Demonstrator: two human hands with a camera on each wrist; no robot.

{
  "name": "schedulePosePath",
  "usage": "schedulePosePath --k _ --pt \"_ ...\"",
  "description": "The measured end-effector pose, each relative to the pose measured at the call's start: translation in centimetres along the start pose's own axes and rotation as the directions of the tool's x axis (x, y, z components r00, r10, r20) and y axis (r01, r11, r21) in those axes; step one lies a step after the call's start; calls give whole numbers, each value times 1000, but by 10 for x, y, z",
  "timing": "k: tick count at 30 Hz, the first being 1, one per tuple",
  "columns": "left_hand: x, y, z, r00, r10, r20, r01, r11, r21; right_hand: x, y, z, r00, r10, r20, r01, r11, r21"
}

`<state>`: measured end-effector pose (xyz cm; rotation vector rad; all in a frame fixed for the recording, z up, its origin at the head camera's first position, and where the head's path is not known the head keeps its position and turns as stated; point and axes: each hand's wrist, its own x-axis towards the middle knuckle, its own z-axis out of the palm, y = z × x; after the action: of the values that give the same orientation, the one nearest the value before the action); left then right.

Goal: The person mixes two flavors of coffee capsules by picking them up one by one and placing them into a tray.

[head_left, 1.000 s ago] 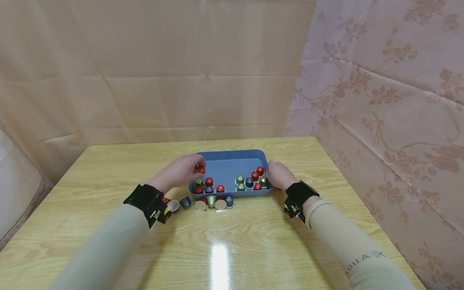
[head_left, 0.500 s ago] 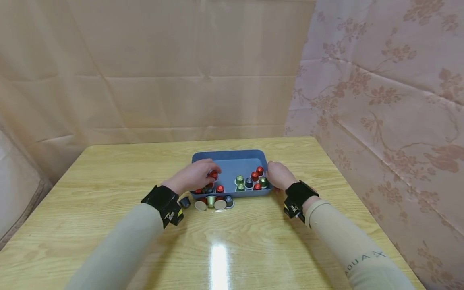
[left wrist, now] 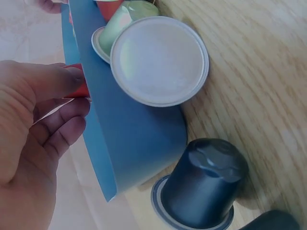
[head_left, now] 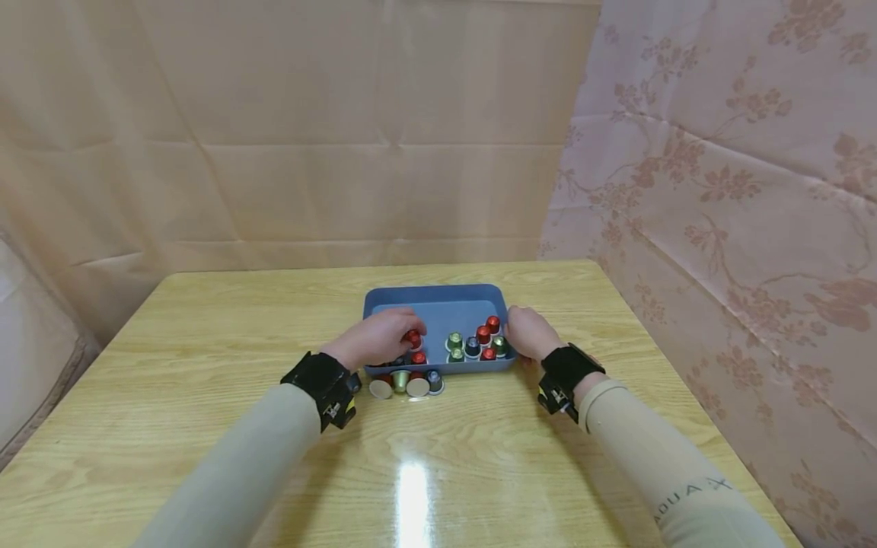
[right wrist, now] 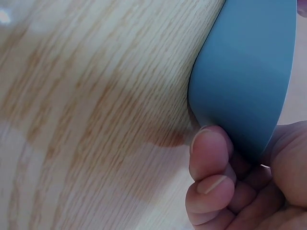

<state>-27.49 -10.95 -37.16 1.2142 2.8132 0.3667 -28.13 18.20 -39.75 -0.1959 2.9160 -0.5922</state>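
Observation:
My left hand (head_left: 375, 337) reaches over the left part of a blue tray (head_left: 438, 294) and pinches a red coffee capsule (head_left: 413, 339). In the left wrist view, the thumb presses that capsule just behind the tray's wall, which hides part of it. At the tray's right end, my right hand (head_left: 530, 333) grips the side, its fingers (right wrist: 210, 153) curled under the outer corner. Inside the tray stand red, green and dark blue capsules, such as a green capsule (head_left: 455, 340) and a dark blue capsule (head_left: 472, 347). The left hand covers several others.
Along the tray's front side, more capsules lie on the wooden table (head_left: 438, 457): a pale green capsule (head_left: 400, 381), ones with light lids facing out, and a dark blue capsule (head_left: 435, 382). Another dark capsule (left wrist: 204, 184) shows in the left wrist view. Behind hangs a beige curtain (head_left: 308, 152).
The left hand, holding the red capsule, has moved right and slightly nearer from the tray's left edge. The right hand has stayed at the tray's right end.

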Motion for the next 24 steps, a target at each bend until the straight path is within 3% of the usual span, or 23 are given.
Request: schedulePosePath --k 13,24 --pt "6 0 6 1000 7 -4 -6 998 66 0 -1 -1 1000 10 6 -10 1000 12" --pt "1 -1 8 1000 26 4 -26 995 97 -1 0 -1 1000 -14 6 14 1000 5"
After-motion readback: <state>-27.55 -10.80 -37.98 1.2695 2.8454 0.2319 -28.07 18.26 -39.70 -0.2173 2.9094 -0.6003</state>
